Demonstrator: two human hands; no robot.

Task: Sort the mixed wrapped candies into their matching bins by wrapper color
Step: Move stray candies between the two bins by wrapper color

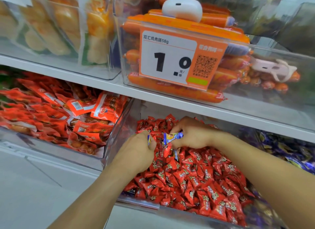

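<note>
Blue foil shows between my right hand's (190, 135) thumb and curled fingers: a blue-and-yellow wrapped candy (173, 136), pinched firmly, its long axis running roughly left-right and tilted slightly up toward the right. It sits at the fingertips, on the side facing my left hand (141, 150).

Left hand is just beside it, fingers curled in, a sliver of blue-and-yellow wrapper (148, 140) showing at its fingertips. I take that as a second stray piece held there, though most of it is hidden by the hand.

Both hands hover over the far half of the clear plastic bin (119, 130) heaped with red wrapped candies (204, 177). One more blue-wrapped candy (176, 155) lies in the red heap directly below my right hand, standing nearly on end, half buried.

Relation that matters: the bin of purple-blue wrapped candies (289, 150) lies to the right, next compartment over on the same shelf, past my right wrist. Right hand is the nearer one; left would have to cross over. I judge the next move as a carry rightward over the dividing wall, then release.

To the left, a separate bin of red-orange snack packets (59, 112). Shelf above carries a clear box of orange sausages with an orange price tag (179, 58).
</note>
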